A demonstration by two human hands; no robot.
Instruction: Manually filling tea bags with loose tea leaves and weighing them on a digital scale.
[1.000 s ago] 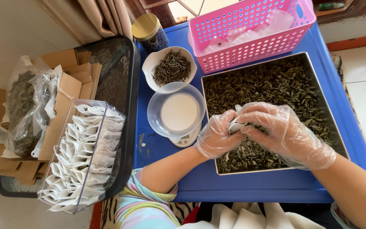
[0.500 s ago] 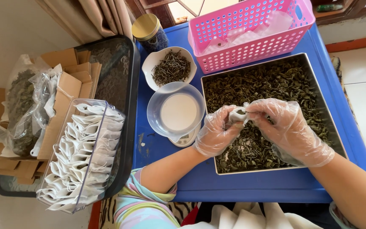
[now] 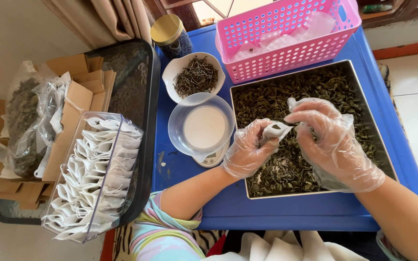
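Holding, seemingly, a small white pouch (image 3: 273, 131): gloved left hand (image 3: 247, 152), right hand (image 3: 332, 140) beside.

Both the left hand (image 3: 247, 152) and the right hand (image 3: 332, 140) wear loose, crinkled, see-through plastic gloves — thin and baggy at the wrists. The left arm's pastel striped sleeve (image 3: 163, 232) — pink, yellow, blue — is pushed up.

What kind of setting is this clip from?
Probably a small home workspace for hand-packing dried leaves into small bags. A metal tray of dried leaves sits on a blue table, beside a small scale and a clear bin of empty white bags. The gloved left hand holds one white bag.
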